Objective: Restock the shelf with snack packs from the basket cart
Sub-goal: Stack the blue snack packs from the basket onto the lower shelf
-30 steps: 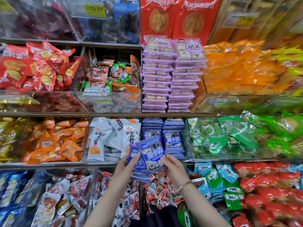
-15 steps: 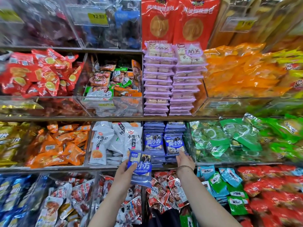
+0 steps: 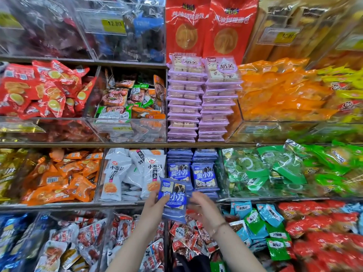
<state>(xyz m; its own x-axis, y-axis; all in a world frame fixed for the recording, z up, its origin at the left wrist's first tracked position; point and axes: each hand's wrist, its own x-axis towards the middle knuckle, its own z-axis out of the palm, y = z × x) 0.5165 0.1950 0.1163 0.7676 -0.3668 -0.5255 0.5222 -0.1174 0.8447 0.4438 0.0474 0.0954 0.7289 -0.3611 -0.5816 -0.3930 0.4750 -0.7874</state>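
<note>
while the left hand (image 3: 155,203) grips a few blue snack packs (image 3: 173,197) by their left edge, thumb on the front, the right hand (image 3: 204,207) is at their right edge, too blurred to tell whether it grips. the packs are held just below the matching blue stacks (image 3: 193,173) on the middle shelf (image 3: 59,206).

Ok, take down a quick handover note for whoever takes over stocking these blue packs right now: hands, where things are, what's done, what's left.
Left hand: grips a small bundle of blue snack packs in front of the middle shelf.
Right hand: at the bundle's right edge, blurred; grip unclear.
Shelf: two blue pack stacks stand between the white packs and the green packs.
Done: both stacks are already on the shelf.
Left: shelve the held bundle. The basket cart is out of view, so remaining stock is unknown.
</note>
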